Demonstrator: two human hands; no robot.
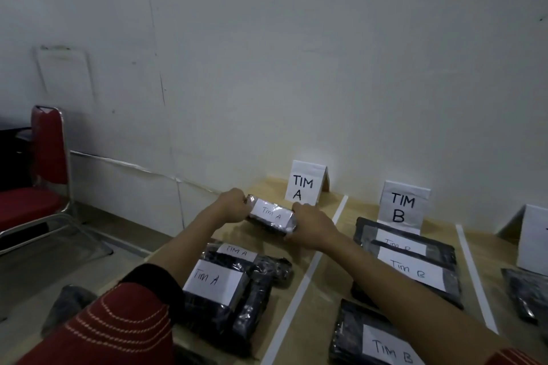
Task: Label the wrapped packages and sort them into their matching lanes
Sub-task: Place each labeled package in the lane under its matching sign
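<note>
Setting a labelled parcel [271, 214] by the A sign [305, 184], both hands' fingers [241, 210] clamped on it; several already sorted, lane C hardly visible.

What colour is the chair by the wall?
Red seat and backrest on a shiny metal frame, the chair at left in the head view.

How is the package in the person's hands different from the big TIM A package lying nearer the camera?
The held package is gripped at both ends, by the left hand and right hand, just in front of the TIM A sign; the near package lies on the table untouched. The held one looks smaller and slimmer, the near one bulkier. Both are dark-wrapped with a white handwritten TIM A label.
</note>
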